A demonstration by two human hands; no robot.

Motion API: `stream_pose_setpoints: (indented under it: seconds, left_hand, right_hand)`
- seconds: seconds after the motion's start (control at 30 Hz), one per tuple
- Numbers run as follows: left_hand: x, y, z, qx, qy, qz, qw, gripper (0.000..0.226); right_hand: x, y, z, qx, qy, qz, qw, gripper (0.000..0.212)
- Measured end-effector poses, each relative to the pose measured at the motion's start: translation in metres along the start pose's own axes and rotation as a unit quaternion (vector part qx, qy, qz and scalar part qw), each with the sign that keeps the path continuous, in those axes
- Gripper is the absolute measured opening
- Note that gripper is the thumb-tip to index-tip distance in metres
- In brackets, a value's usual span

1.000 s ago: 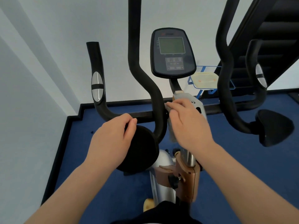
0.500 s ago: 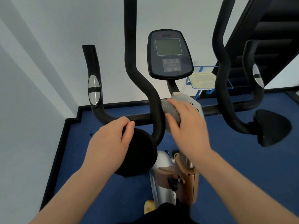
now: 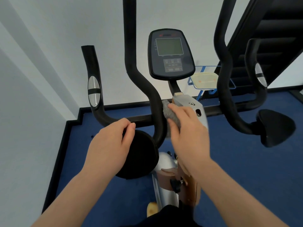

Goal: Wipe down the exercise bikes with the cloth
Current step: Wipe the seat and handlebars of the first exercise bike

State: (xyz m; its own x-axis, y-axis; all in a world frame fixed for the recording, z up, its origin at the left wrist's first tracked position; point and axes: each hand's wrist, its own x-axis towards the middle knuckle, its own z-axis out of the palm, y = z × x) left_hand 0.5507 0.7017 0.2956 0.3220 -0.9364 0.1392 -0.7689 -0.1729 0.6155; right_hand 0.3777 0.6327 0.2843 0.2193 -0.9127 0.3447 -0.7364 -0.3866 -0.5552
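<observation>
Gym corner: cloth (image 3: 171,114) inside right grip (image 3: 188,133)

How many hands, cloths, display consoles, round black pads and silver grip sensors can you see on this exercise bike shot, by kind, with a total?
Hands: 2, left hand and right hand
Grey cloth: 1
Display console: 1
Round black pads: 2, and
Silver grip sensors: 2, and
Total: 8

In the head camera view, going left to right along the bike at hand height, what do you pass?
Silver pulse sensor on the left grip → left hand → grey cloth → right hand → right elbow pad.
</observation>
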Motion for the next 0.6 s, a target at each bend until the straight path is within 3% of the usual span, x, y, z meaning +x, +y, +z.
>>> stream_pose_setpoints:
  seconds: [0.17, 0.6]
  left_hand:
    - [0.000, 0.000, 0.000, 0.002, 0.004, 0.001, 1.000, 0.033]
    - [-0.001, 0.001, 0.000, 0.003, 0.002, 0.000, 1.000, 0.032]
  right_hand:
    - [-0.001, 0.016, -0.008, 0.008, 0.056, 0.019, 0.998, 0.035]
    - [0.017, 0.009, -0.012, 0.024, 0.004, 0.032, 0.999, 0.034]
